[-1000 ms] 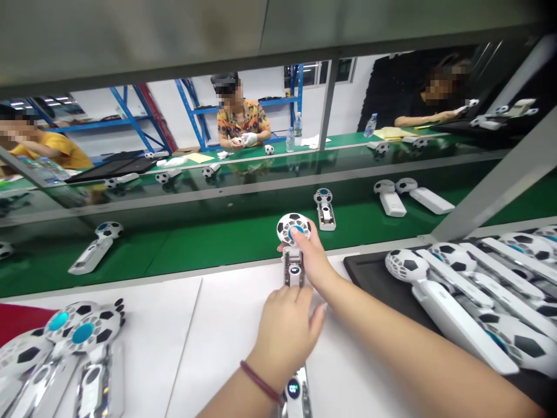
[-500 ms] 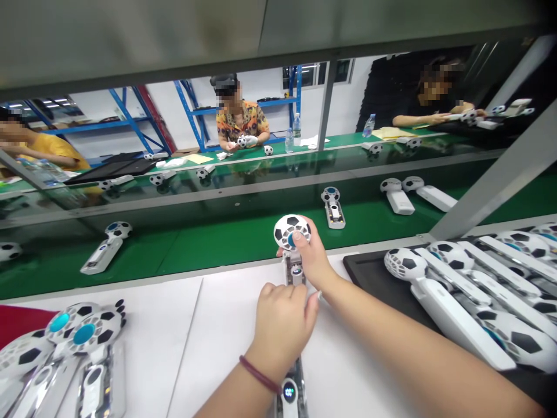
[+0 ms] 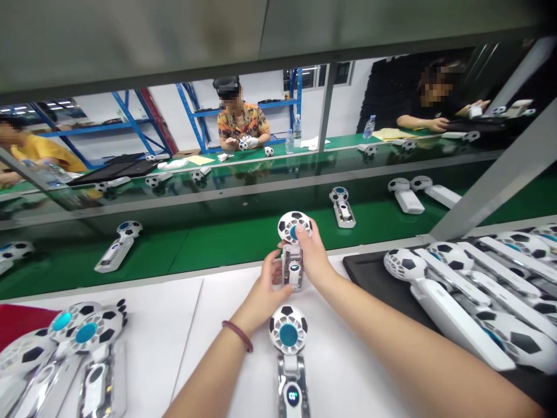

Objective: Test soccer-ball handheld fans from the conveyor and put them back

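Observation:
A handheld fan (image 3: 292, 264) with a football-patterned head and a clear body with a lit display is held out over the table's far edge. My right hand (image 3: 314, 249) grips it from the right, the thumb on the blue centre of its head. My left hand (image 3: 270, 284) closes around the lower left of its body, thumb near the bottom end. A second handheld fan (image 3: 289, 337) of the same kind lies face up on the white table (image 3: 339, 342), nearer to me, its display lit. Neither hand touches that one.
Several fans (image 3: 86, 334) are bunched at the left beside a red cloth (image 3: 30, 319). At the right, a black tray (image 3: 361, 267) holds rows of fans. A green conveyor (image 3: 217, 238) carries more fans beyond the table. Several co-workers sit across, and a slanted metal post (image 3: 491, 157) stands right.
My left hand has moved up and left, from a fist over the fan's lower end to a hold on its side. The nearer fan is now uncovered. Fans on the conveyor have shifted right.

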Tool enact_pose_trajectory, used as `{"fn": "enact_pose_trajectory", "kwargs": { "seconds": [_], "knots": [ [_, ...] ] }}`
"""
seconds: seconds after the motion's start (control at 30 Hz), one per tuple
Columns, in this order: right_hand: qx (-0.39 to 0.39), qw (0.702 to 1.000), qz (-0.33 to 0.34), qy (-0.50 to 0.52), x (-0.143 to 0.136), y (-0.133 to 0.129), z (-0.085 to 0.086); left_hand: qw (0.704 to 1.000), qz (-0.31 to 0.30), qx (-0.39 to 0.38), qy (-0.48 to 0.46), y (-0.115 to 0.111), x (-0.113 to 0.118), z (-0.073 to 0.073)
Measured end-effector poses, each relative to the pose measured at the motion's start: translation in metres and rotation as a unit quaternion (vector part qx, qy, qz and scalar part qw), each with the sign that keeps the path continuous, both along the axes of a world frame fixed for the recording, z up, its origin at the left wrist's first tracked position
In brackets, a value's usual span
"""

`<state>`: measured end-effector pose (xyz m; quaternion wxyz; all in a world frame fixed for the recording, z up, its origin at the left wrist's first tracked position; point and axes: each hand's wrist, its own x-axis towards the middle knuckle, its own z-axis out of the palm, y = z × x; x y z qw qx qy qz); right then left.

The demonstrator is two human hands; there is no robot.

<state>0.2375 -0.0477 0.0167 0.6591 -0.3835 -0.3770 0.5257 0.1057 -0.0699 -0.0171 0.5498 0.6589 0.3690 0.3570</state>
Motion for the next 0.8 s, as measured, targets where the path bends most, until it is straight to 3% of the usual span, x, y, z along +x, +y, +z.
{"fn": "enact_pose_trajectory", "kwargs": {
  "seconds": [0.17, 0.5, 0.8],
  "knots": [
    [-0.046, 0.997, 0.032, 0.057, -0.006, 0.002, -0.003, 0.999, 0.028, -0.044, 0.013, 0.0, 0.005, -0.015],
    [-0.06, 0.995, 0.044, 0.059, -0.01, -0.004, -0.002, 0.992, 0.004, -0.1, -0.073, -0.004, 0.003, -0.012],
    [-0.056, 0.996, 0.042, 0.058, -0.011, -0.011, 0.008, 0.995, 0.023, -0.077, -0.061, -0.008, 0.004, -0.011]
  ]
}}
